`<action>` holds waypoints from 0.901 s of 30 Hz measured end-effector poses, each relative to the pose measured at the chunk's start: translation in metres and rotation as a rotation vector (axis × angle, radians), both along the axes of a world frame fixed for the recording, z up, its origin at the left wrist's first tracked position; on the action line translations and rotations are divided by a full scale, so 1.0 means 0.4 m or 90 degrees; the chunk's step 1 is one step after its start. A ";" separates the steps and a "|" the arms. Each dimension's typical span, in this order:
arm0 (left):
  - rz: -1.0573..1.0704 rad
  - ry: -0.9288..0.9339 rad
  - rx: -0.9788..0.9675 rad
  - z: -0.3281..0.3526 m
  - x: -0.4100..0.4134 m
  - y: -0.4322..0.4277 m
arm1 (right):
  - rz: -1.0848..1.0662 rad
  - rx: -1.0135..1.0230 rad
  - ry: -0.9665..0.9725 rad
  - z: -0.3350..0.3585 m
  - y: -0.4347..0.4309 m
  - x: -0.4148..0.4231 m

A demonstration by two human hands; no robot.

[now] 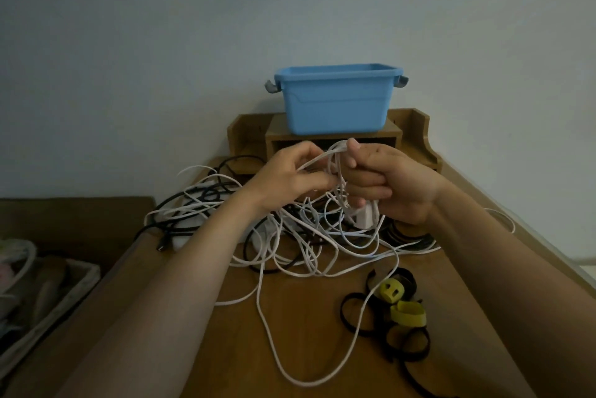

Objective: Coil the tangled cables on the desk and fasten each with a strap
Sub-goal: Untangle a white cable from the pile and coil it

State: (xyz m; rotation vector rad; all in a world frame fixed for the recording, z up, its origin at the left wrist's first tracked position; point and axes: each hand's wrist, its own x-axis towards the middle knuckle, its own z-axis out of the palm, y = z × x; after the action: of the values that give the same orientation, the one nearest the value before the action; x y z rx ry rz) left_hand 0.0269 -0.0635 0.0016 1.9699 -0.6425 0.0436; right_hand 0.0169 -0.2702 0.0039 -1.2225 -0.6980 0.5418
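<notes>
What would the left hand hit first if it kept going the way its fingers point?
Probably the right hand: the left hand points rightward at it, with only the thin white cable loops both pinch between them. Depth is unclear.

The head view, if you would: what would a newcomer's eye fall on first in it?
First come the two hands raised at the centre: the left hand and right hand both grip loops of a white cable above the desk. Beneath them sprawls a tangle of white and black cables, with black and yellow straps lying at the near right. Behind, a bright blue tub stands on a wooden organiser.
</notes>
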 end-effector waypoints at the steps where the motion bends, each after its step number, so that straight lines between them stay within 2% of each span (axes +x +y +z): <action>1: 0.003 0.002 -0.019 -0.001 0.001 -0.001 | 0.015 0.007 0.011 0.000 0.001 0.000; 4: -0.037 -0.015 -0.030 -0.003 -0.002 -0.006 | 0.055 0.008 0.017 -0.003 0.009 0.003; 8: -0.090 -0.026 0.035 -0.001 -0.018 -0.007 | 0.039 -0.002 0.006 -0.016 0.008 0.004; 10: -0.058 -0.049 0.070 0.001 -0.015 -0.007 | 0.012 -0.024 -0.007 -0.020 0.001 0.008; 13: 0.039 -0.158 0.163 -0.006 0.001 -0.009 | -0.029 -0.077 -0.025 -0.020 0.004 0.008; 16: 0.081 -0.184 0.152 -0.018 0.008 -0.013 | -0.148 -0.110 -0.022 -0.008 0.015 0.001; 19: 0.082 -0.110 0.067 -0.014 0.011 -0.003 | -0.296 -0.008 0.014 0.015 0.006 0.008; 21: 0.079 -0.075 0.055 -0.012 0.009 0.003 | -0.391 0.056 0.032 0.031 -0.011 0.018; 27: 0.141 -0.125 0.112 -0.023 0.025 -0.012 | -0.523 0.225 0.064 0.069 -0.051 0.024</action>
State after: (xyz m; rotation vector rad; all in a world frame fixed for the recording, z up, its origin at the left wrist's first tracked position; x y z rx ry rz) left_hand 0.0370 -0.0682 -0.0077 2.2186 -0.5664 0.3293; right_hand 0.0265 -0.2904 0.0314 -1.0245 -0.1507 -0.1990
